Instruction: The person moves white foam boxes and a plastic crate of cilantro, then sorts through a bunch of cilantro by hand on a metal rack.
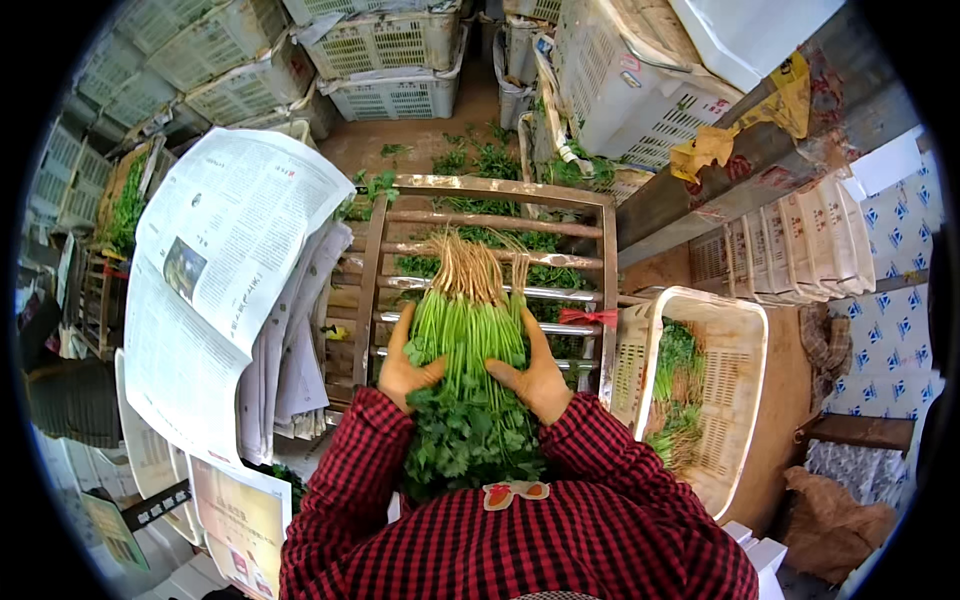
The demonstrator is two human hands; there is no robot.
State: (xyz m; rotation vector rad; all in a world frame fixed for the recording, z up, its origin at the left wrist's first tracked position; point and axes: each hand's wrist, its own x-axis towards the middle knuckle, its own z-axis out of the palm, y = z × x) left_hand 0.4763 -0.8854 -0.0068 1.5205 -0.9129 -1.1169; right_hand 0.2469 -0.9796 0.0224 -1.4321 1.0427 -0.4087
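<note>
Left hand [410, 360] curled partway round left side of leafy green bunch [455, 345], right hand [537, 370] likewise gripping right side. Bunch over slatted rack [490, 186], roots [465, 265] pointing away, leaves [465, 445] against checked shirt [440, 545].

A produce workroom, with stacked plastic crates [385, 50], newspaper sheets [225, 250] and leafy greens [465, 350]

A long-sleeved red-and-black checked garment [520, 550] is worn. A pale patch [515, 495] with orange shapes is noted on its front. Left hand [404, 368] and right hand [540, 378] are seen bare.
</note>
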